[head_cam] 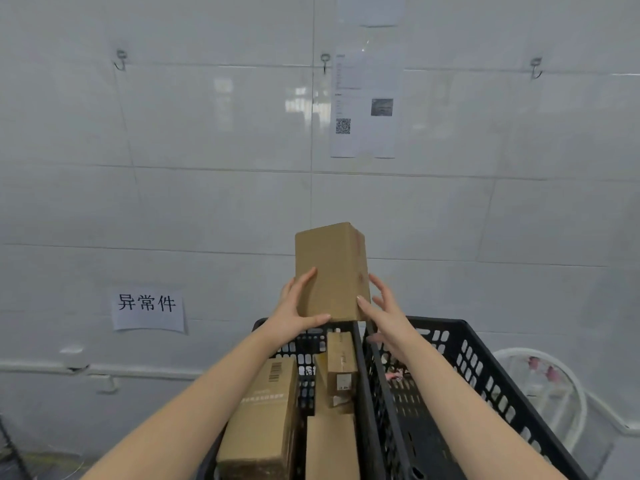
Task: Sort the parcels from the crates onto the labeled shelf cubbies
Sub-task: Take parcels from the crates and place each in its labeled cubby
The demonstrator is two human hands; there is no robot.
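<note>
Cardboard box (327,265) was held upright above black crate (308,344); left hand (294,308) fingers (306,277) spread on front, thumb underneath; right hand (382,313) gripped right edge; parcels (263,410) lay inside crate.

Print on the wall notice (363,105) is too blurred to read; far faces of the held parcel (329,268) are hidden; the left crate (308,344), right crate (467,362) and lower parcels (263,417) are cut by the bottom edge; a pink item (393,375) inside the latter crate is unidentifiable.
</note>
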